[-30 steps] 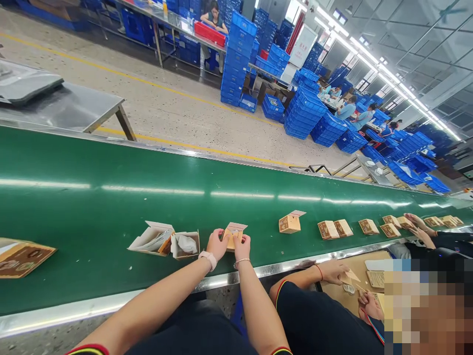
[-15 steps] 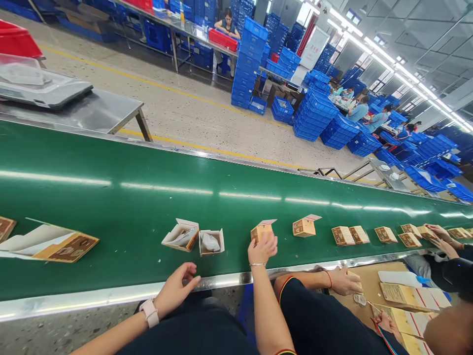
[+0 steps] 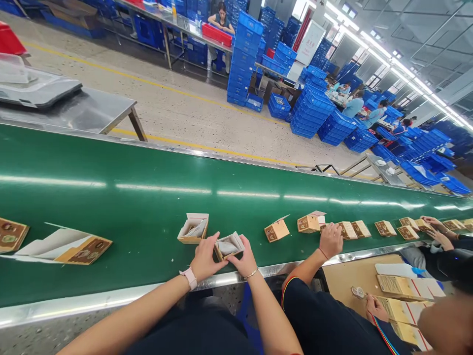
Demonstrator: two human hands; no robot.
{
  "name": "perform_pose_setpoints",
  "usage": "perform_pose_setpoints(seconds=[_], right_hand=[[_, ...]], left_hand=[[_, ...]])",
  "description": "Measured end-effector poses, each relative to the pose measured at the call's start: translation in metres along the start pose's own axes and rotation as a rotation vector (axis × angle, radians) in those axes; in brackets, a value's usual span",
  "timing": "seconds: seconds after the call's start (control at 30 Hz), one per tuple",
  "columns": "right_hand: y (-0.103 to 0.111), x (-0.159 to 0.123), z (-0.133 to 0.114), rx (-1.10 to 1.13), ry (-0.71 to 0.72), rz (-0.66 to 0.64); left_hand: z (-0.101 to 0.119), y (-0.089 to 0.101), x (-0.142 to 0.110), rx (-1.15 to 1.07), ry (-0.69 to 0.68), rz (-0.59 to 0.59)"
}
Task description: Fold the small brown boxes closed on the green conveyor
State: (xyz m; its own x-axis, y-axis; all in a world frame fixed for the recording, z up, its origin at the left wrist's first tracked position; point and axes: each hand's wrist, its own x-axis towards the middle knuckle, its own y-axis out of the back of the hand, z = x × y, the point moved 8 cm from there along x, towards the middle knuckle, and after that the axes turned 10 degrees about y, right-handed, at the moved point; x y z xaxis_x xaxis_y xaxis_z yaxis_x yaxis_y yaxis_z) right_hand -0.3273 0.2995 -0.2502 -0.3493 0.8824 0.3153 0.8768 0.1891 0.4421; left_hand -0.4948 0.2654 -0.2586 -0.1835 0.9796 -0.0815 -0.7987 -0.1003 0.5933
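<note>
Between my two hands, over the near side of the green belt, is a small open carton (image 3: pixel 226 252) with a clear plastic-wrapped item inside. My left hand (image 3: pixel 204 256) grips its left side, thumb at the front. On its right side my right hand (image 3: pixel 245 257) is closed, thumb along the near edge. Just left stands a second open carton (image 3: pixel 192 231), holding a wrapped item; the fingers of my left hand are close to it. To the right, a brown and tan carton (image 3: pixel 277 230) rests with its flap raised.
The green conveyor belt (image 3: pixel 148 212) runs across, with a metal rim in front. A larger opened carton (image 3: pixel 79 246) lies at left. On the right, a co-worker's hand (image 3: pixel 331 240) is at a carton, beside a cardboard-topped table (image 3: pixel 342 281). Blue crates (image 3: pixel 244 59) stand beyond the belt.
My right hand has left the flapped carton and joined my left hand at the open carton, now turned between them. The belt's cartons have shifted right. The co-worker's hand has reached onto the belt.
</note>
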Motion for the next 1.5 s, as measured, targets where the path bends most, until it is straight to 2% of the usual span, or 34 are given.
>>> perform_pose_setpoints(seconds=[0.07, 0.1, 0.13, 0.2, 0.27, 0.37, 0.43, 0.57, 0.73, 0.77, 0.83, 0.9, 0.97, 1.07, 1.13, 1.23, 1.3, 1.4, 1.43, 1.5], right_hand=[[0.019, -0.012, 0.001, -0.027, 0.008, 0.158], [0.024, -0.017, -0.004, -0.030, 0.057, 0.187], [0.024, -0.021, -0.012, -0.029, 0.125, 0.174], [0.018, -0.026, -0.028, -0.033, 0.241, 0.059], [0.012, -0.025, -0.034, -0.072, 0.241, -0.063], [0.011, -0.017, -0.024, -0.210, 0.127, -0.166], [0.012, -0.011, -0.018, -0.282, 0.111, -0.191], [0.018, -0.005, -0.012, -0.313, 0.183, -0.159], [0.026, -0.005, -0.004, -0.259, 0.141, -0.090], [0.028, -0.007, -0.003, -0.217, 0.126, -0.040], [0.032, -0.011, 0.002, -0.117, 0.065, 0.099], [0.035, -0.019, 0.013, -0.026, -0.052, 0.285], [0.037, -0.031, 0.026, 0.024, -0.186, 0.463], [0.035, -0.044, 0.041, 0.024, -0.329, 0.601], [0.035, -0.046, 0.048, 0.006, -0.378, 0.627], [0.038, -0.047, 0.055, -0.012, -0.422, 0.635], [0.041, -0.049, 0.054, -0.014, -0.438, 0.634], [0.054, -0.058, 0.027, -0.145, -0.344, 0.705], [0.060, -0.061, 0.011, -0.220, -0.270, 0.735], [0.066, -0.065, -0.027, -0.352, -0.096, 0.755]], left_hand=[[0.002, 0.001, -0.008, 0.066, -0.104, -0.006], [0.004, 0.000, -0.013, 0.090, -0.171, -0.013], [0.006, -0.003, -0.017, 0.110, -0.244, -0.031], [0.013, -0.011, -0.024, 0.145, -0.381, -0.087], [0.019, -0.020, -0.023, 0.183, -0.439, -0.141], [0.025, -0.026, -0.012, 0.214, -0.376, -0.180], [0.029, -0.025, -0.004, 0.200, -0.321, -0.201], [0.041, -0.027, 0.011, 0.167, -0.273, -0.298], [0.051, -0.036, 0.011, 0.042, -0.311, -0.455], [0.052, -0.035, 0.008, -0.010, -0.322, -0.445], [0.048, -0.030, 0.004, -0.162, -0.290, -0.335], [0.038, -0.026, 0.001, -0.317, -0.146, -0.179], [0.025, -0.032, 0.001, -0.386, 0.086, -0.093], [0.018, -0.056, 0.006, -0.365, 0.395, -0.148], [0.023, -0.070, 0.015, -0.346, 0.483, -0.214], [0.035, -0.079, 0.027, -0.330, 0.494, -0.254], [0.037, -0.078, 0.024, -0.321, 0.488, -0.261], [0.028, -0.065, 0.005, -0.315, 0.435, -0.243], [0.022, -0.055, 0.000, -0.311, 0.390, -0.183], [0.012, -0.025, -0.002, -0.288, 0.284, 0.049]])
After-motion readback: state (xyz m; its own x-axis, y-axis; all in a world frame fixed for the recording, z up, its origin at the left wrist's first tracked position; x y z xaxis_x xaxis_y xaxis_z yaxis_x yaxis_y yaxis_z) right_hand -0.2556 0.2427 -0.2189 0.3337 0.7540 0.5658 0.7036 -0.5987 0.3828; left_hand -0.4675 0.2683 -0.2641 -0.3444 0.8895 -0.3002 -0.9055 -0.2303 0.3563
